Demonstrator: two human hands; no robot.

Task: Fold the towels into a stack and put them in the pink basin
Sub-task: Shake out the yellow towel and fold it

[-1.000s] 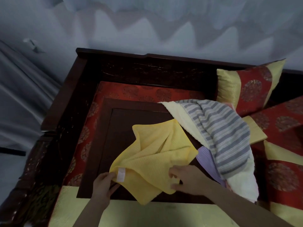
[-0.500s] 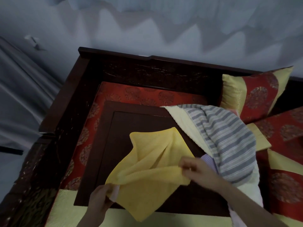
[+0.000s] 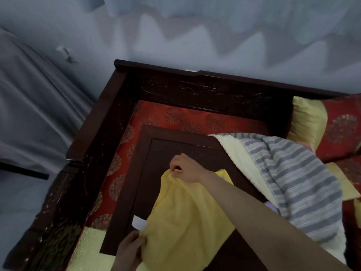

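Note:
A yellow towel (image 3: pixel 181 222) lies bunched on the dark wooden tray table (image 3: pixel 156 145). My right hand (image 3: pixel 183 169) reaches far forward across it and pinches one corner at the towel's far end. My left hand (image 3: pixel 129 249) grips the near left corner, beside a white label (image 3: pixel 139 222). To the right sits a heap of other towels: a grey striped towel (image 3: pixel 293 178) on top, a cream towel (image 3: pixel 234 151) under it, and a lilac one (image 3: pixel 270 206) barely peeking out. No pink basin is in view.
The tray table rests on a red patterned cushion (image 3: pixel 175 116) inside a dark carved wooden couch frame (image 3: pixel 109 118). Red and gold pillows (image 3: pixel 332 126) stand at the right. A grey curtain (image 3: pixel 29 106) hangs at the left.
My right hand has carried a towel corner from the near right to the far end of the table. The towel has gone from spread open to bunched lengthwise. My left hand stays on the near corner.

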